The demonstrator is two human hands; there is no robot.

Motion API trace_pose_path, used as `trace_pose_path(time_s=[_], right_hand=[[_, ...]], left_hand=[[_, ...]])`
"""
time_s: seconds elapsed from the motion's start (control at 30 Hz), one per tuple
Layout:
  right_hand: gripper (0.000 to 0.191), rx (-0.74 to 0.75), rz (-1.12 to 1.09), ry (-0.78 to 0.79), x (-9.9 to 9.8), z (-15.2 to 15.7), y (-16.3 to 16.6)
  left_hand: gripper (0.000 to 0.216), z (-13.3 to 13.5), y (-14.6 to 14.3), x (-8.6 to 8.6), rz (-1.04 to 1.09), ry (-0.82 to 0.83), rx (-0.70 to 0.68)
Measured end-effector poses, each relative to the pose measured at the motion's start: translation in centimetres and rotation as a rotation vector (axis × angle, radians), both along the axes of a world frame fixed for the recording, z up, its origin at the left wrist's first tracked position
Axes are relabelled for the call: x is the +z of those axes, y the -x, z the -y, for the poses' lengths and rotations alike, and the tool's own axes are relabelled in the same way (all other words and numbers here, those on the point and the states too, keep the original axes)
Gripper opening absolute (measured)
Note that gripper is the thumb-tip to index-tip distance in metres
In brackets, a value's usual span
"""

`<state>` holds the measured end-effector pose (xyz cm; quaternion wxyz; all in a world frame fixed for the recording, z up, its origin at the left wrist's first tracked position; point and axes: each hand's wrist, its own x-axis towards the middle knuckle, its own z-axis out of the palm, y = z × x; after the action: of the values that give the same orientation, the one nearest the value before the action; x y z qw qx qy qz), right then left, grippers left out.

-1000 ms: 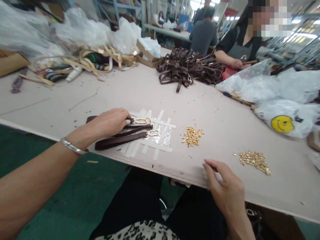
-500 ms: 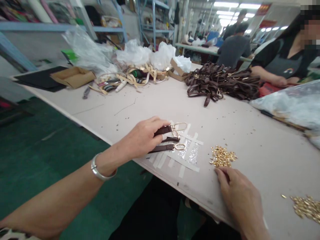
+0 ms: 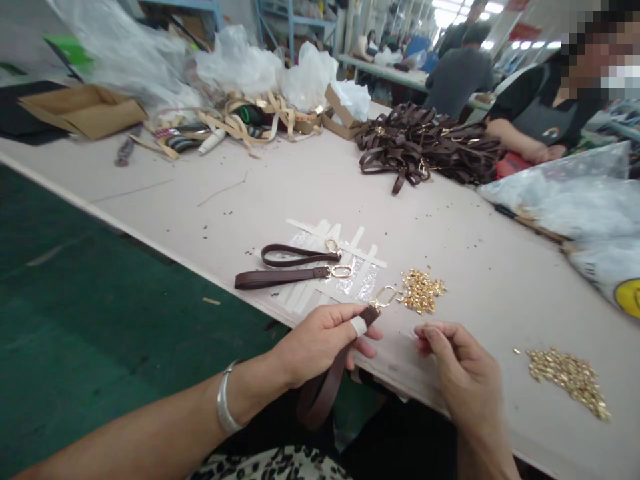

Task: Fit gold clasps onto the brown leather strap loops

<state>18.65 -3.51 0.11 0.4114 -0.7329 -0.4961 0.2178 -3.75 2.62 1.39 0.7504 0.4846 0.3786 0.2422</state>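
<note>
My left hand (image 3: 317, 340) grips a dark brown wrist strap (image 3: 324, 392) near its end, with a bandage-like wrap on the thumb. The strap's loop hangs below the hand, over the table edge, and its gold ring clasp (image 3: 386, 296) points toward the small gold hardware pieces (image 3: 423, 291). To the right, my right hand (image 3: 465, 367) is closed in a pinch; whatever is between the fingertips is too small to make out. Two more straps lie on the table, a flat strap (image 3: 280, 277) and a looped strap (image 3: 295, 256), their clasps resting on the taped clear plastic patch (image 3: 345, 283).
A second gold pile (image 3: 570, 380) lies at right. Farther back are a heap of brown straps (image 3: 430, 147), plastic bags (image 3: 240, 60), tan strips (image 3: 270, 120) and a cardboard tray (image 3: 83, 110). A co-worker (image 3: 540, 113) sits across at the right, beside a plastic bag (image 3: 560, 197).
My left hand has lifted one strap off the taped patch and brought it right and toward me. My right hand has risen from beside the gold pile, its fingers pinched. The view has shifted.
</note>
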Motion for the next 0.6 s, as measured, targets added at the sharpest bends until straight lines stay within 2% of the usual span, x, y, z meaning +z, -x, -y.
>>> trace_pose_path(time_s=[0.1,0.23,0.4,0.5,0.6], right_hand=[[0.028,0.063,-0.296,-0.028,0.4,0.9,2.5],[0.025,0.115,-0.519,0.013,0.2,1.2,4.6],[0.021,0.094,-0.450,0.032,0.0,1.2,4.9],[0.017,0.139,-0.382,-0.006,-0.1,1.2,4.7],[0.014,0.189,-0.411,-0.017,-0.3,1.2,4.5]], left_hand=[[0.030,0.7,-1.2,-1.2,0.101,0.016,-0.027],[0.027,1.1,-1.8,-1.3,0.157,-0.060,-0.046],[0.026,1.2,-1.6,-0.9,0.106,-0.129,-0.052],[0.029,1.5,-1.4,-1.0,0.075,-0.183,-0.053],[0.031,1.7,-1.4,-1.3,0.068,-0.213,-0.062]])
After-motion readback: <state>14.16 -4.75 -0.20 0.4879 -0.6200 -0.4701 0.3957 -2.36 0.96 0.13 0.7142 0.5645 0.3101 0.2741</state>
